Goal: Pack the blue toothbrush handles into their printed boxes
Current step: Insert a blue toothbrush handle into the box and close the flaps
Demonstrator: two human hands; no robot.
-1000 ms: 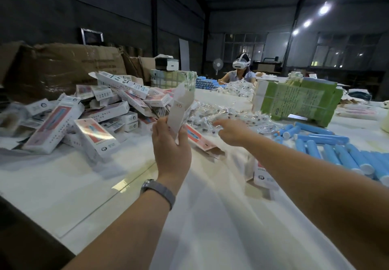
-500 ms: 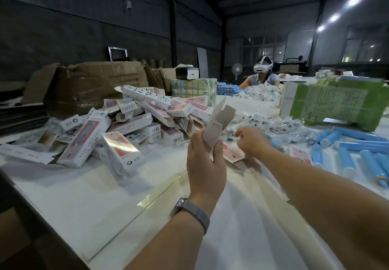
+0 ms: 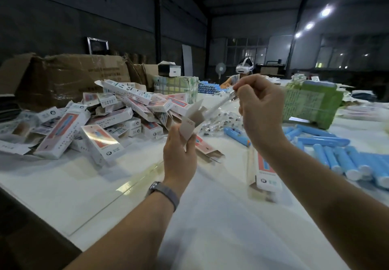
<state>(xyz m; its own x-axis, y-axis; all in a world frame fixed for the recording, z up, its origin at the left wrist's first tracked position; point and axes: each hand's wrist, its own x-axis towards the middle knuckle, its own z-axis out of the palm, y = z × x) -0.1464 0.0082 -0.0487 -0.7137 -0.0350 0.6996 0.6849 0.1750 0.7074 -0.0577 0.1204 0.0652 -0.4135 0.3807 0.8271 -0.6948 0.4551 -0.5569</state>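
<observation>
Left hand point(image 3: 179, 157) grips 1 open-flapped printed cardboard box point(image 3: 192, 120), mouth angled toward right hand point(image 3: 258, 109) pinching a clear-wrapped white brush head point(image 3: 219, 104) for insertion.

White table point(image 3: 63, 187) runs across the room. Big torn brown carton point(image 3: 69, 78) wrapped in clear film sits at the far left edge, a second brown carton point(image 3: 147, 73) just beside it. Small black-and-white box point(image 3: 169, 70) rests on top of a pale green bundle point(image 3: 179, 86). Bright green wrapped block point(image 3: 311, 103) stands on the right side of the table. Heap of small clear-bagged parts point(image 3: 221, 122) lies mid-table. Another person wearing a white headset point(image 3: 244, 67) sits at the far end. Standing fan point(image 3: 220, 68) behind, near the windows point(image 3: 246, 52). Ceiling lights point(image 3: 325, 12) glow upper right. Framed panel point(image 3: 97, 45) on the dark wall.
</observation>
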